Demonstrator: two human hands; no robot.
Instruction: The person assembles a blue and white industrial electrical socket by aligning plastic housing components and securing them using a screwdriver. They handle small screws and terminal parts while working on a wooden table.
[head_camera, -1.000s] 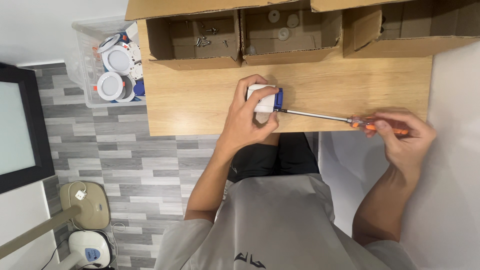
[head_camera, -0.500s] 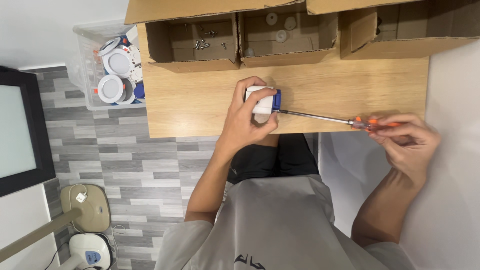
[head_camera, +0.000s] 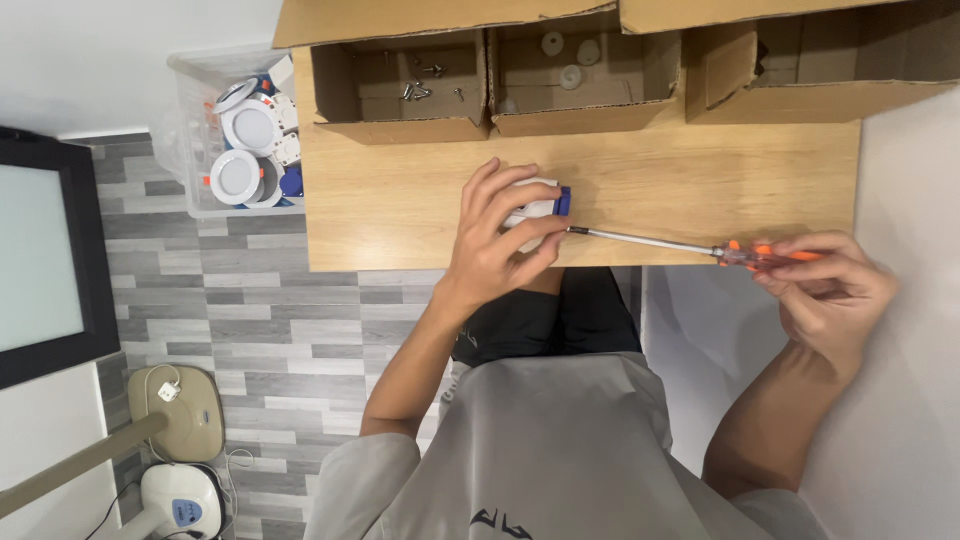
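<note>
White-and-blue light fitting (head_camera: 537, 208), small and round-edged, sits on the wooden table (head_camera: 400, 200) close to its near edge, roughly at the middle of the view. The person's left hand (head_camera: 497, 243) is wrapped over it from the six o'clock side, fingers curled across its top and thumb pressing its lower right corner, so the hand is closed on the fitting and pins it to the tabletop. Only the upper edge and the blue right end of the fitting show past the fingers.

At three o'clock from the fitting, a long screwdriver (head_camera: 690, 246) lies nearly level, its metal tip meeting the blue end of the fitting just beside the thumb. Its orange handle reaches out past the table's right edge, where the right hand (head_camera: 825, 290) pinches it between fingertips and thumb, closed on the handle.

Farther out, at twelve o'clock, three open cardboard boxes line the far side of the table: the left box (head_camera: 400, 105) holds a scatter of small screws, the middle box (head_camera: 590, 100) a few pale round discs, and the right box (head_camera: 800, 95) shows nothing I can make out inside. At ten o'clock, just off the table's left edge, a clear plastic bin (head_camera: 190, 150) holds round white downlights (head_camera: 252, 128) with blue parts among them.
</note>
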